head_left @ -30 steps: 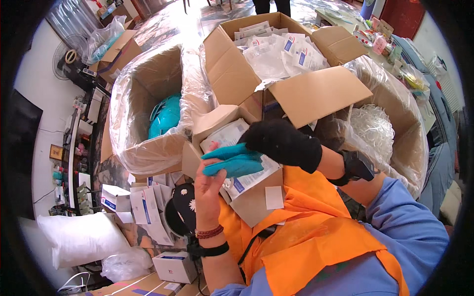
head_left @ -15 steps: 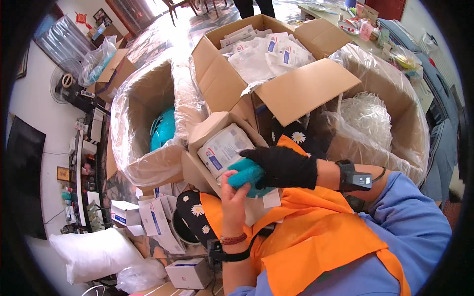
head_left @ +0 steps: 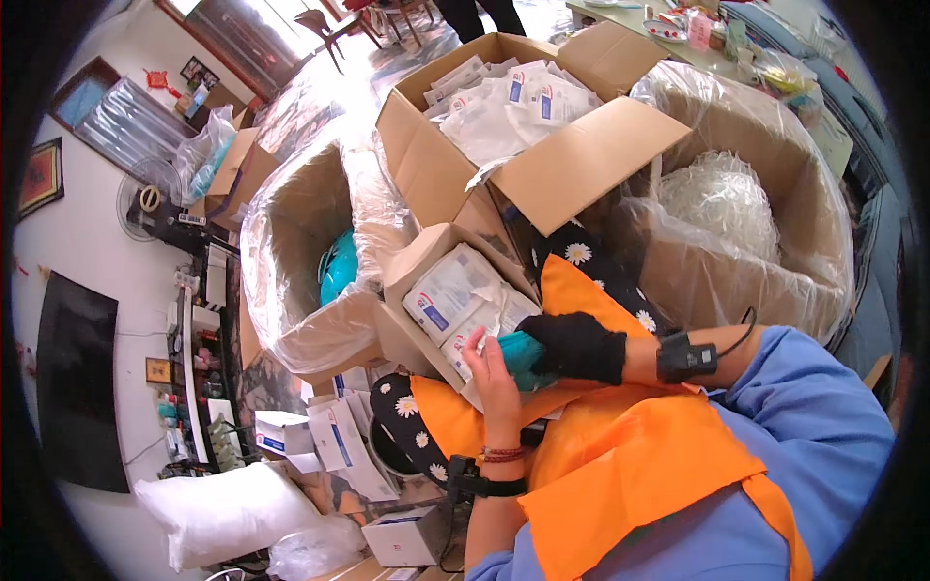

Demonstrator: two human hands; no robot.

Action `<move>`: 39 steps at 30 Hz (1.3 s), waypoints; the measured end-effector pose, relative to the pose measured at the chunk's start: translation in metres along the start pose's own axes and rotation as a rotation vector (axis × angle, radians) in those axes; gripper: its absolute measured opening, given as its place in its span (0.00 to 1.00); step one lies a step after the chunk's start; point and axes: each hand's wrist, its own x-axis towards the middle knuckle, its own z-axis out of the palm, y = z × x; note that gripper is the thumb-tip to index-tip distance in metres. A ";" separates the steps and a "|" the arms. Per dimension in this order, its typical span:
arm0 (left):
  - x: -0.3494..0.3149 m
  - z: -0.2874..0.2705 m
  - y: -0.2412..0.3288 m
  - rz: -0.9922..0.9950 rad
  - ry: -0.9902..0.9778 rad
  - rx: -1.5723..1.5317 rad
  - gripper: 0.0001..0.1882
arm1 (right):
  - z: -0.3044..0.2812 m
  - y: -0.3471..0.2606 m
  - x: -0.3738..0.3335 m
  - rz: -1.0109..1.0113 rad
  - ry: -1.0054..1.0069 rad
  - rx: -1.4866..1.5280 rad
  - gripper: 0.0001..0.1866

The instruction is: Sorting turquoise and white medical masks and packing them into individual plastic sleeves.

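Observation:
My right hand (head_left: 579,349), in a black glove, is closed around a teal cup-shaped mask (head_left: 523,356), possibly more than one nested together. The glove covers much of it. Bare and with fingers stretched upward, my left hand (head_left: 496,392) rests against the mask's left side. Just beyond both hands, a small open carton (head_left: 395,334) is tilted on my lap. Inside it lie flat white printed packets (head_left: 450,290), some partly behind my fingers.
A large carton (head_left: 572,179) full of white packets stands ahead. Plastic-lined boxes flank it: the left box (head_left: 276,232) holds teal masks (head_left: 339,269), the right box (head_left: 814,232) white stringy strands (head_left: 722,208). Folded white cartons (head_left: 344,450) and a white sack (head_left: 228,508) lie lower left.
The view has shifted, so the surroundings sit differently. My left fingers have gone from pinching the mask to stretched out beside it. The mask has turned and moved toward my right palm.

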 end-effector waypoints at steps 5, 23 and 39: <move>0.003 -0.035 0.031 0.234 -0.549 0.360 0.14 | -0.040 0.008 0.029 -0.150 0.088 0.016 0.32; 0.033 -0.088 0.038 0.508 -0.514 1.071 0.10 | -0.162 0.014 0.015 0.137 -0.026 0.436 0.24; 0.000 -0.066 0.057 -0.204 -0.918 0.108 0.13 | -0.165 0.014 0.000 0.294 -0.133 0.864 0.25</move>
